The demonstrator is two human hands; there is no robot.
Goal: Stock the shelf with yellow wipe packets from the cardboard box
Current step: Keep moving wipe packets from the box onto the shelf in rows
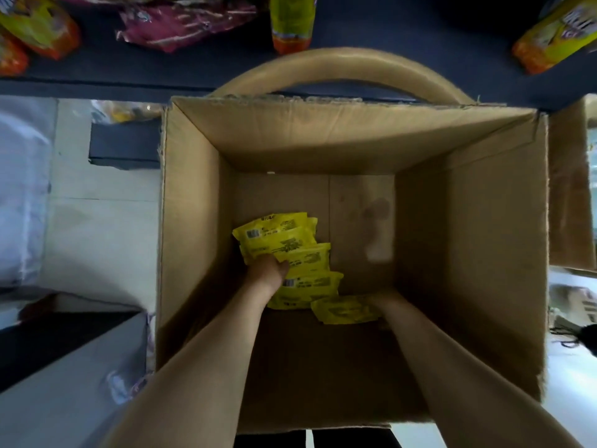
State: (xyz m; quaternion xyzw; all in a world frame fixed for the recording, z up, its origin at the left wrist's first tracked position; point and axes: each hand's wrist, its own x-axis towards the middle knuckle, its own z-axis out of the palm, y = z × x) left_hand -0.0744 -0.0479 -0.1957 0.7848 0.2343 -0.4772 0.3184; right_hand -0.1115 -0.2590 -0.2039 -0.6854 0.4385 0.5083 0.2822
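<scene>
While both hands are down inside the box (468, 221), the work stands at the pick-up stage, and the box is close to spent.

Stock remaining: a small overlapping pile of yellow packets (277, 234) lies on the box floor towards 8 o'clock. One loose packet (344, 310) sits at about 6 o'clock, touching the pile's near end. The rest of the floor is bare cardboard.

Left hand (268, 271): on the middle of the pile, thumb across the top packet and fingers curled in among the wrappers. It has hold of at least one; how many cannot be told.

Right hand (386, 302): in shadow, over the right end of the loose packet and touching it. Whether the fingers have closed on it cannot be told.

Shelf (387, 33): at 12 o'clock beyond the box, with dark bare board between the goods. It carries orange-yellow packs (292, 21) and a magenta bag (181, 24). No wipe packet can be identified there with certainty.

Finding: little is left to move. By my judgement one or two further lifts would empty the box, though placing on the shelf is not yet done for this handful.
</scene>
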